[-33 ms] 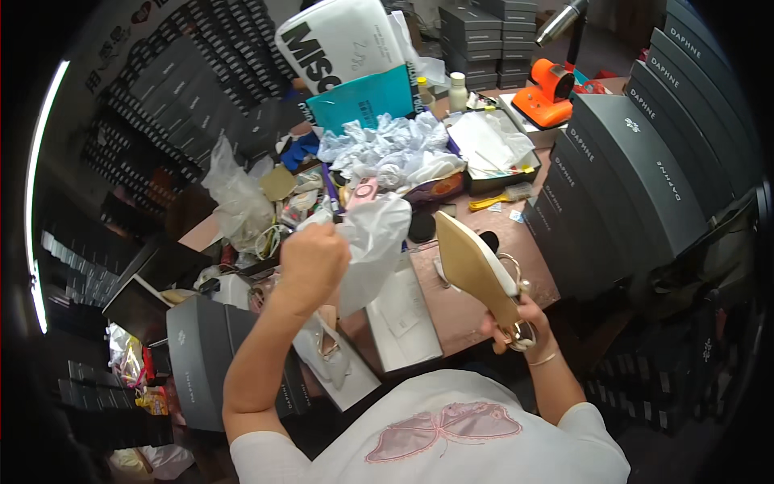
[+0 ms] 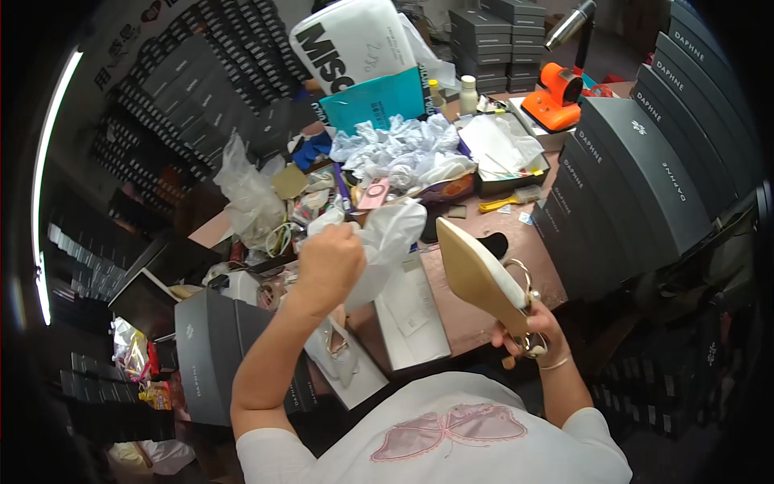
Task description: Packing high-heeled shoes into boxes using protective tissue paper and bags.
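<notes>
My left hand [image 2: 330, 262] is closed, gripping a crumpled sheet of white tissue paper [image 2: 387, 242] that hangs over the table. On the right, my right hand [image 2: 540, 331] holds a white heeled sandal [image 2: 476, 266] by its heel end, its tan sole facing me and its pointed toe up. A thin strap with a pearl-like bead loops beside the fingers. Below my left hand, a second white shoe [image 2: 343, 363] lies in a shallow light-coloured box. Beside that box stands an open long box [image 2: 413, 323] lined with white paper.
Dark shoe boxes [image 2: 621, 177] are stacked at right, and more boxes [image 2: 201, 363] stand at lower left. A heap of crumpled paper [image 2: 395, 153], a yellow-handled brush [image 2: 500, 202] and an orange device [image 2: 552, 97] sit across the pink table [image 2: 532, 258]. A clear plastic bag [image 2: 246, 202] is at left.
The whole scene sits slightly further right and lower in the picture, as the view has shifted a little. Both hands keep hold of the same things.
</notes>
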Available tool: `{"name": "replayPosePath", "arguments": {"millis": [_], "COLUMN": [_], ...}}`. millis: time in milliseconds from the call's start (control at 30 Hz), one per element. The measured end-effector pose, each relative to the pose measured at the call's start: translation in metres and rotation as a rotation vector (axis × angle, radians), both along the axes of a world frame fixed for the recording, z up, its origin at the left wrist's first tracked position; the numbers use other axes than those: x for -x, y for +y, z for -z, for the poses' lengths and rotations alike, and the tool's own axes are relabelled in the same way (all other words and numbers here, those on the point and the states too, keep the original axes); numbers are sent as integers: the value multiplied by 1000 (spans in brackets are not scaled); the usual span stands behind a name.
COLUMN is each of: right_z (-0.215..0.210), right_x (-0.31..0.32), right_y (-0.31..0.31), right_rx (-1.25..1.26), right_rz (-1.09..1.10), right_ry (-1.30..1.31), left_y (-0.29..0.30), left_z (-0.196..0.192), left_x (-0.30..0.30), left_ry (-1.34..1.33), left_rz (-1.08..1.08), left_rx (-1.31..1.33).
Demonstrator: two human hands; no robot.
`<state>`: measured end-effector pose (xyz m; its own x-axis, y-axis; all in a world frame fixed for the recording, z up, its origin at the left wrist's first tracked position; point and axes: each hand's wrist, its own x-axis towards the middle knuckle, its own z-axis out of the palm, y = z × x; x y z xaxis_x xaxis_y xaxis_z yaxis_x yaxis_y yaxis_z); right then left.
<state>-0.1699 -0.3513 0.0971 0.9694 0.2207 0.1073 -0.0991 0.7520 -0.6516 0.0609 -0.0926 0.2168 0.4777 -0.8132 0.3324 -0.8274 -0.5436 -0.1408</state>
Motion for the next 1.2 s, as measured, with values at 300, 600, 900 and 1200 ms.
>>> {"name": "replayPosePath", "arguments": {"millis": [300,600,900,1200], "right_z": [-28,67,88,81], "right_x": [-8,-18,-59,-61], "right_y": [134,163,137,78], "right_rx": [384,-36,506,188], "right_rz": [63,1,236,-18], "right_ry": [158,414,-12,226], "left_y": [73,107,34,3], "left_z": [35,100,118,127], "left_x": [114,160,215,188], "left_ry": [388,535,865,1160], "left_rz": [239,243,388,-159], "left_rx": [236,306,476,1117]}}
